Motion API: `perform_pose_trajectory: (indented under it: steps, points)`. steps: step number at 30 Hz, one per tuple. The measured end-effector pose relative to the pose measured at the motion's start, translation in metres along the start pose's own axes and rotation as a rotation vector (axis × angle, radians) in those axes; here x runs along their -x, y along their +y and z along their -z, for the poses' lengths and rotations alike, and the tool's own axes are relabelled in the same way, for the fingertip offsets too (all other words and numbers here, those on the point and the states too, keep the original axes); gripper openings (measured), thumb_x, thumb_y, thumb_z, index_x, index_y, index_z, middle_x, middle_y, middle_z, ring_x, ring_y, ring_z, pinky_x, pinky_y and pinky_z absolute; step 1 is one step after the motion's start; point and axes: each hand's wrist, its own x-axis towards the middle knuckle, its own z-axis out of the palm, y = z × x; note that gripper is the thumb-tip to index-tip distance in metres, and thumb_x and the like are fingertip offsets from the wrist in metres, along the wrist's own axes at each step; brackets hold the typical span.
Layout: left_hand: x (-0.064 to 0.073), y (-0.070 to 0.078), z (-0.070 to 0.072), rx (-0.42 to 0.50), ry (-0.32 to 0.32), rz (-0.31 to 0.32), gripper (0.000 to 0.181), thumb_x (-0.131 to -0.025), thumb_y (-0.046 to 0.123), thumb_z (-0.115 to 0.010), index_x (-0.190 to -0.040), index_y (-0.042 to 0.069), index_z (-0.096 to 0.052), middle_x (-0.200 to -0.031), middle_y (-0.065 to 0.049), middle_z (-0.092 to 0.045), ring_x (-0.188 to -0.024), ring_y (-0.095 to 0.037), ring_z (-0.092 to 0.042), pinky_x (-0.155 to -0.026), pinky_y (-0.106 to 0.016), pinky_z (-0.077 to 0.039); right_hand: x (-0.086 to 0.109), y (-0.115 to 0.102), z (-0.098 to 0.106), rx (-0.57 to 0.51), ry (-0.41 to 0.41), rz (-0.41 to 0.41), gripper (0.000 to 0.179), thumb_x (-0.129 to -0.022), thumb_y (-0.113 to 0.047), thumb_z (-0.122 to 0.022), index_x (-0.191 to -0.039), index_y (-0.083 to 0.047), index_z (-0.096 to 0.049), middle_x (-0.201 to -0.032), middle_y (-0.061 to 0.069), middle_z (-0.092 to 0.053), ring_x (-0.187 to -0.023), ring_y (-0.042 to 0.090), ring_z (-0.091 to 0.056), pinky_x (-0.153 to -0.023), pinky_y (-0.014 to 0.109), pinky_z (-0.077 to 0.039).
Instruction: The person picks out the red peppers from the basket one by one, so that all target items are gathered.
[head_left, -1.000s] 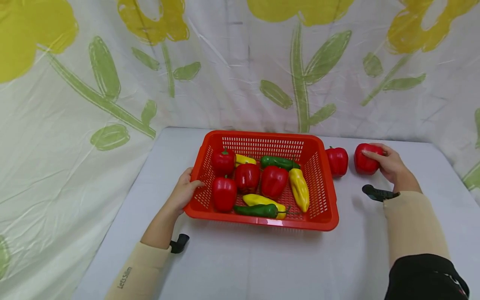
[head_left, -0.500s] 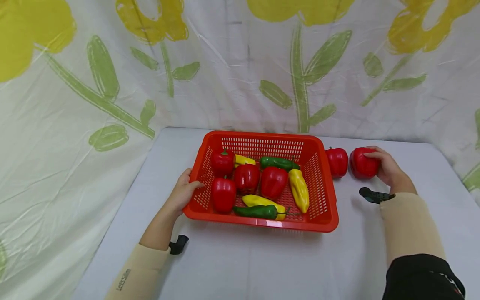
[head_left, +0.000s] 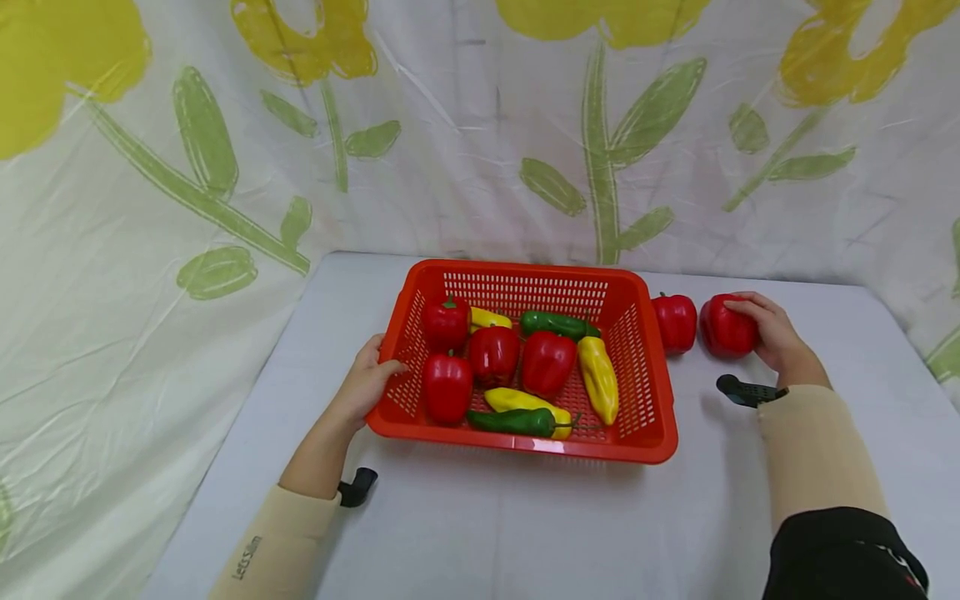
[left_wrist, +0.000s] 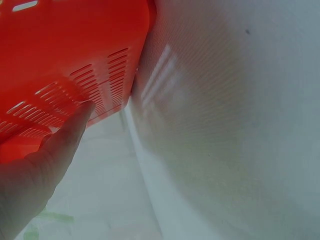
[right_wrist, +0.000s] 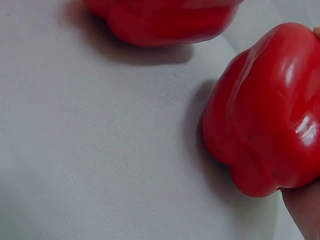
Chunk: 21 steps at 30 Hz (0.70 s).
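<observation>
A red plastic basket (head_left: 525, 450) is in the middle of the head view, holding several red bell peppers (head_left: 549, 363), yellow peppers (head_left: 597, 379) and green chili peppers (head_left: 517, 422). My left hand (head_left: 365, 379) grips the basket's left rim, thumb over the inside; in the left wrist view its fingers (left_wrist: 70, 135) lie against the slotted outer wall. My right hand (head_left: 780, 337) holds a red bell pepper (head_left: 726, 327) from its right side, low at the table. Between that pepper and the basket stands another red bell pepper (head_left: 676, 323), a small gap away; the right wrist view shows both.
The white-covered table (head_left: 450, 533) extends in front of the basket and to both sides. A white curtain (head_left: 450, 167) with yellow flowers and green leaves hangs right behind the table's back edge.
The pepper in my right hand has moved a little left and toward me, nearer the other loose pepper, then stayed there. My left hand and the basket have kept their place.
</observation>
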Motion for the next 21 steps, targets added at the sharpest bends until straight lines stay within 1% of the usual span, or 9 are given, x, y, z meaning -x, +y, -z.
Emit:
perform_pose_trajectory:
  steps: [4, 8, 14, 16, 21]
  points:
    - [-0.0001, 0.0001, -0.0002, -0.001, 0.001, 0.002, 0.047, -0.090, 0.002, -0.039, -0.135, -0.001, -0.028, -0.131, -0.024, -0.044, -0.110, -0.033, -0.053, -0.090, -0.046, -0.050, 0.0019, -0.0004, -0.0004, -0.015, 0.002, 0.012, 0.038, -0.088, -0.030, -0.061, -0.122, -0.033, -0.045, -0.105, -0.019, -0.040, -0.097, 0.004, -0.033, -0.065, 0.016, -0.050]
    - [0.0000, 0.0006, -0.0002, -0.004, 0.005, 0.000, 0.046, -0.090, 0.002, -0.039, -0.134, -0.001, -0.029, -0.130, -0.024, -0.045, -0.109, -0.031, -0.054, -0.090, -0.044, -0.050, 0.0034, -0.0003, -0.0011, -0.015, 0.005, 0.031, 0.041, -0.087, -0.031, -0.062, -0.125, -0.033, -0.045, -0.105, -0.019, -0.040, -0.097, 0.004, -0.033, -0.065, 0.015, -0.050]
    - [-0.0006, 0.0019, -0.0012, 0.001, 0.002, -0.019, 0.046, -0.089, 0.000, -0.039, -0.134, -0.003, -0.028, -0.130, -0.025, -0.045, -0.107, -0.029, -0.055, -0.088, -0.040, -0.052, 0.0029, 0.0016, -0.0004, -0.037, 0.025, 0.047, 0.041, -0.087, -0.033, -0.061, -0.125, -0.032, -0.046, -0.104, -0.019, -0.042, -0.097, 0.004, -0.034, -0.064, 0.014, -0.049]
    - [-0.0009, 0.0018, -0.0012, 0.005, 0.001, -0.017, 0.046, -0.089, 0.000, -0.039, -0.133, -0.003, -0.028, -0.130, -0.025, -0.045, -0.108, -0.030, -0.055, -0.088, -0.040, -0.052, 0.0021, 0.0026, -0.0004, -0.041, 0.029, 0.040, 0.041, -0.087, -0.033, -0.062, -0.124, -0.033, -0.046, -0.104, -0.019, -0.041, -0.096, 0.004, -0.034, -0.064, 0.014, -0.050]
    - [-0.0009, 0.0004, -0.0010, 0.009, 0.001, -0.004, 0.046, -0.090, 0.001, -0.039, -0.134, -0.001, -0.028, -0.132, -0.024, -0.044, -0.111, -0.032, -0.053, -0.090, -0.044, -0.051, 0.0009, 0.0052, -0.0003, -0.052, 0.036, 0.029, 0.045, -0.087, -0.032, -0.062, -0.129, -0.032, -0.043, -0.104, -0.019, -0.041, -0.097, 0.004, -0.033, -0.064, 0.015, -0.050]
